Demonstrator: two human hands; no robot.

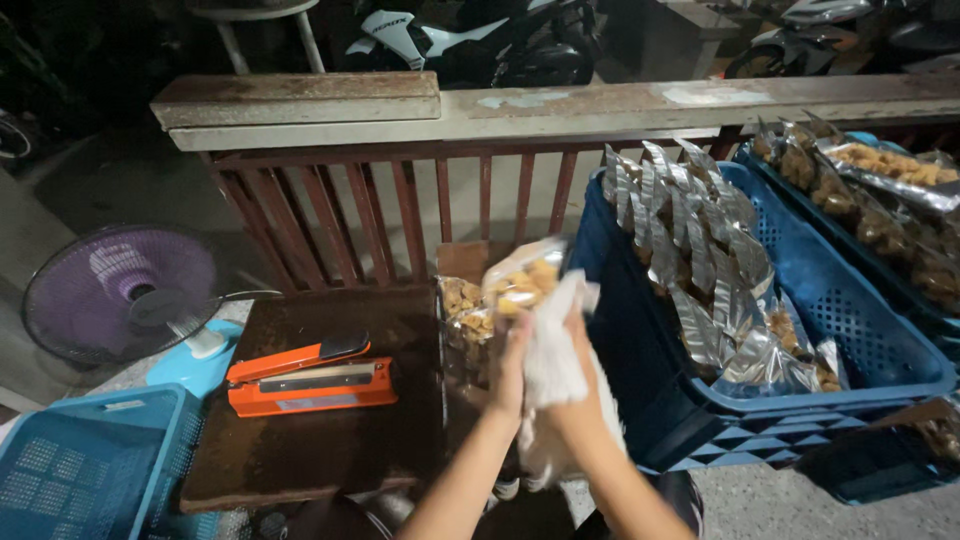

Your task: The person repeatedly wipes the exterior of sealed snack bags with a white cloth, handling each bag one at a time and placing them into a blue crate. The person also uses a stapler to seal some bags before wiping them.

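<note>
**Inspector:** State of the grip?

**Assistant:** Both hands are raised together at centre frame. The right hand point(580, 385) is closed on a white cloth point(553, 370) pressed against a clear snack bag point(522, 283). The left hand point(512, 365) is closed on the bag's lower part from the other side. The bag is in the air, above both hands, filled with pale fried pieces.

**Inspector:** Progress, as far as can be judged?

**Assistant:** Well advanced, in my judgement. Just right of the grip, a dark blue crate point(850, 330) holds many upright bags with silver backs. Beyond it, a second crate point(930, 310) also holds filled bags. At least one more filled bag point(462, 310) lies just left of the grip on the brown table point(320, 440). Whether the held bag is sealed cannot be told. The light blue basket point(90, 470), far left and low, shows nothing inside in the part that is visible.

**Inspector:** Edges and room?

**Assistant:** The near wall of the dark blue crate stands close beside the right hand, so it is tight that side. Left of the grip is open tabletop up to the orange heat sealer point(310, 378). Behind the grip runs a red railing point(400, 200), and a purple fan point(125, 290) sits well off to the left.
</note>
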